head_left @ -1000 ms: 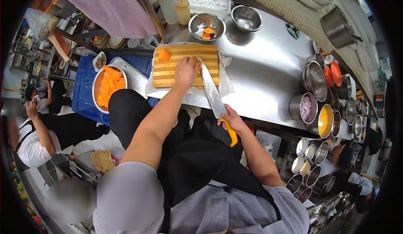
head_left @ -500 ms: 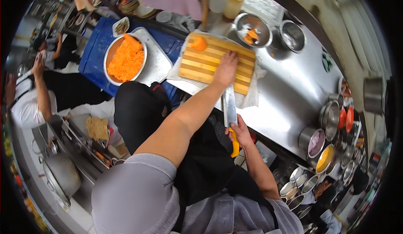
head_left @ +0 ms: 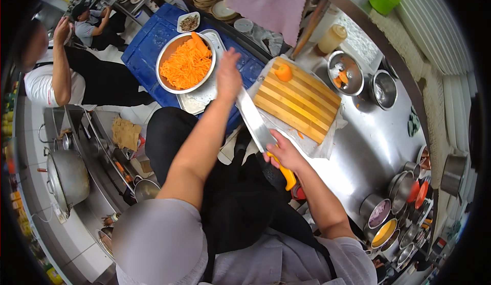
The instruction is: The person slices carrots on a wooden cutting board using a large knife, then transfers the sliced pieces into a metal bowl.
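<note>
The right hand (head_left: 283, 152) is clamping around the orange handle of a broad cleaver (head_left: 255, 121), whose blade is pointing up and away from the body, lying just off the near-left edge of the striped wooden cutting board (head_left: 302, 103). The left hand (head_left: 228, 75) is hanging in the air with its fingers loosely apart, holding nothing, just to the right of a steel bowl of shredded carrot (head_left: 185, 62) that is sitting on a metal tray (head_left: 197, 98) atop a blue crate (head_left: 148, 50). The board is resting on a white cloth on the steel table (head_left: 368, 142), and a piece of carrot (head_left: 283, 72) is sitting at the board's far corner. Beyond the board, two small steel bowls are standing side by side; the nearer-left one (head_left: 344, 73) is holding carrot scraps, the other (head_left: 383, 89) is looking empty. A row of steel containers (head_left: 388, 218) with coloured contents is lining the table's right end. Another person (head_left: 56, 80) in a white shirt is standing at the left.
</note>
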### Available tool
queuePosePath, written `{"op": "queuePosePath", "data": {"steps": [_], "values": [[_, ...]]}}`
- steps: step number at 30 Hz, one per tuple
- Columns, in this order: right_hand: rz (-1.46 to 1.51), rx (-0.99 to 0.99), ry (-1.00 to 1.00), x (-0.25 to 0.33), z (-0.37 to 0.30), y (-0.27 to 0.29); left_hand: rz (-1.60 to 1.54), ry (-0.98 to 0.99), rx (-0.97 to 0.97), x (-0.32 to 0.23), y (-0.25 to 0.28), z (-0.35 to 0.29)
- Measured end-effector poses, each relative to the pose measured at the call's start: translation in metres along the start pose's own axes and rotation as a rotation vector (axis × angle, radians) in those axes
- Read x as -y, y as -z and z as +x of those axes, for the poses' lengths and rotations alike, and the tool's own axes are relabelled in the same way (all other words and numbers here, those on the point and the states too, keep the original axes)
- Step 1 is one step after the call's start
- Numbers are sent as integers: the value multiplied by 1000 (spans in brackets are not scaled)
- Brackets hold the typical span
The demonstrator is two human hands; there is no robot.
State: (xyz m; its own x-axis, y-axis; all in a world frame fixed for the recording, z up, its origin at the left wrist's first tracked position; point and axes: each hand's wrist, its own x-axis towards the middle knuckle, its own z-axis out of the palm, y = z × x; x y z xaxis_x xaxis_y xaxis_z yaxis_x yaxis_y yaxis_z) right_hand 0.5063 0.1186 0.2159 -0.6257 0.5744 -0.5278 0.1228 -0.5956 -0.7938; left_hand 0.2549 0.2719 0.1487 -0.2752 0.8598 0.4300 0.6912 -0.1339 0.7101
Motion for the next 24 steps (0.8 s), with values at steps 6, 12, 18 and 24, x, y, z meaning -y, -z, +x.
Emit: {"op": "queuePosePath", "data": {"steps": [6,12,18,24], "values": [[-89,269,44,43,34,-31,731,283,129,209,205,85],[99,-97,-8,-46,-69,29,652,105,358,89,80,107],[230,-463,-101,-104,-125,46,194,-384,641,-52,-47,63],[171,-505,-55,-117,-122,45,413,-461,806,-42,-88,26]]}}
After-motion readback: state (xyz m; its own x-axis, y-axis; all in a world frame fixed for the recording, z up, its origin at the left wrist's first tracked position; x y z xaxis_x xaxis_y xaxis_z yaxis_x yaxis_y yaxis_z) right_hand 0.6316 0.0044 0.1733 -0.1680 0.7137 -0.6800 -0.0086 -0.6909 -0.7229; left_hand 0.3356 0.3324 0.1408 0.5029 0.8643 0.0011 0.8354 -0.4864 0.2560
